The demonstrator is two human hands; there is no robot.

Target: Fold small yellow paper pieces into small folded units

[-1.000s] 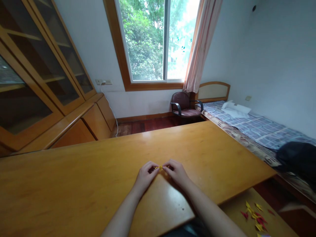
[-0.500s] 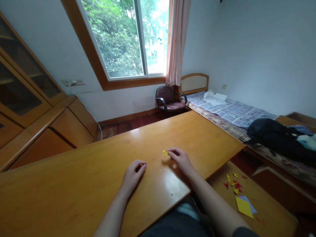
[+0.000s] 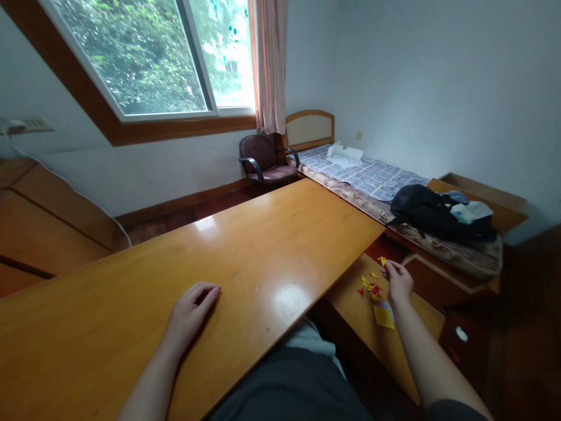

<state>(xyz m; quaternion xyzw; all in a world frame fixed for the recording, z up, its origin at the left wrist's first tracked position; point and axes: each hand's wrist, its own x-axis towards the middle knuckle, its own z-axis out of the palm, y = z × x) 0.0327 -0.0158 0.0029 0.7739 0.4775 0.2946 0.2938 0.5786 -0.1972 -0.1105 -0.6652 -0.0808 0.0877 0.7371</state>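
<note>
My left hand [image 3: 189, 311] rests on the wooden desk [image 3: 245, 245], its fingers loosely curled and nothing in it. My right hand [image 3: 398, 279] reaches out over a lower wooden side surface [image 3: 350, 304] to the right of the desk. Its fingertips pinch a small folded yellow paper piece [image 3: 383, 261]. Just left of that hand lies a scatter of several small yellow and red folded paper pieces [image 3: 370, 286]. A yellow paper square [image 3: 384, 316] lies by my right wrist.
A bed [image 3: 372, 181] runs along the right wall with a black bag [image 3: 427, 210] and clothes on it. A dark red armchair [image 3: 265, 161] stands below the window. Wooden cabinets [image 3: 39, 228] are at the left. My lap in dark trousers is below the desk edge.
My hands parted: the left stayed on the desk. The right carried the yellow piece off the desk, rightward to the side surface by the scattered pieces. My view swung right.
</note>
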